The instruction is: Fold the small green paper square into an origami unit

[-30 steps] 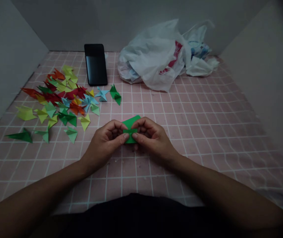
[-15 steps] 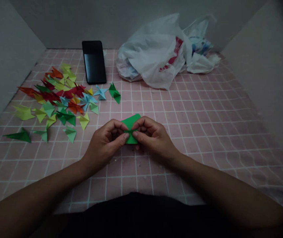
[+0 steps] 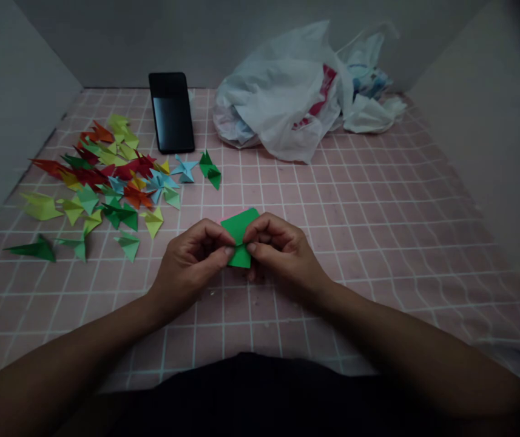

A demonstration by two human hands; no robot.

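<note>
A small sheet of green paper is held above the middle of the tablecloth, with a crease running across it. My left hand pinches its left side between thumb and forefinger. On the opposite side my right hand grips the paper the same way, thumb near the crease. A thin pink edge shows at the paper's upper left; what it belongs to I cannot tell. To the left lie several folded paper cranes in red, orange, yellow, blue and green. One dark green crane sits apart, nearest the phone's lower right.
A black smartphone leans upright at the back. Right of it rests a crumpled white plastic bag with red print, beside a smaller blue-and-white package. Pink checked cloth covers the table, with grey walls on three sides.
The lower part of the green paper now shows flatter and its bottom edge is tilted. My thumbs have moved slightly apart along the crease. Both hands keep their hold.
</note>
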